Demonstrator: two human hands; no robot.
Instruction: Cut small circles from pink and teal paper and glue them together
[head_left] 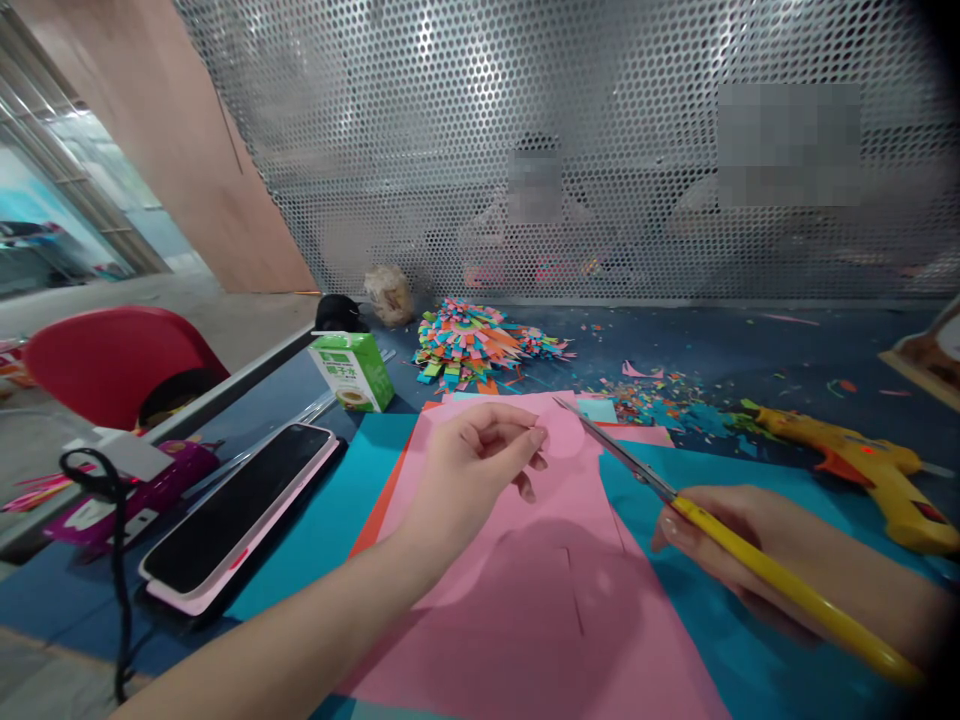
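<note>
My left hand [487, 450] is closed in a pinch on the edge of a small rounded piece of pink paper [565, 436]. It is held over pink paper sheets [517, 620] that lie before me. In my right hand [720, 530] is a pair of scissors [772, 580] with yellow handles, gripped so that the metal blades point up and left. The blade tips are close to the rounded piece; whether they touch it I cannot tell. Blue sheets [645, 540] stick out beneath the pink ones, with an orange sheet [386, 500] on the left side.
A phone [240, 510] and a green-and-white drink carton [352, 370] stand to the left. Behind the sheets are a pile of fringed coloured paper [469, 345] and scattered scraps [675, 405]. A yellow glue gun [862, 465] lies right, before a perforated metal screen [420, 150].
</note>
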